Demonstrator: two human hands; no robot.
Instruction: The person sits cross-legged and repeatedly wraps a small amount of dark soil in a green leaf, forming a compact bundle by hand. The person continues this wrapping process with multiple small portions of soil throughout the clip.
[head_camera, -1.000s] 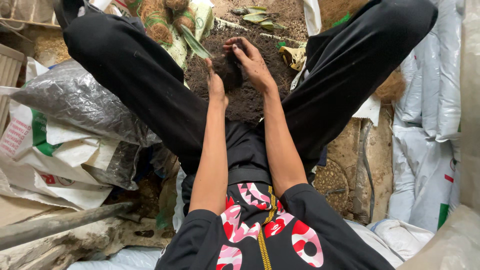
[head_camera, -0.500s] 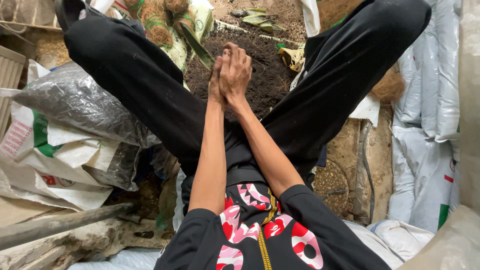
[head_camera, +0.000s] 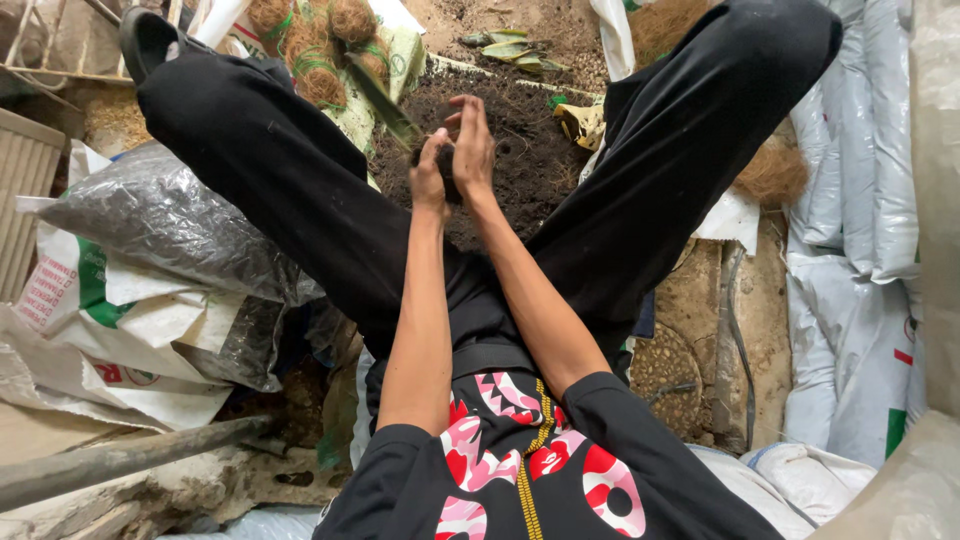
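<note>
Hands have parted slightly since half a second ago: left hand (head_camera: 430, 178) and right hand (head_camera: 472, 140) now cup a dark soil clump (head_camera: 449, 160) between loosely curled palms, above the soil heap (head_camera: 520, 150), pressing looks ongoing.

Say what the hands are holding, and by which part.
Left hand and right hand press a clump of dark soil between them, by its two sides.

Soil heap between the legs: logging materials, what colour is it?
Dark brown, nearly black soil heap; the head view shows it.
</note>
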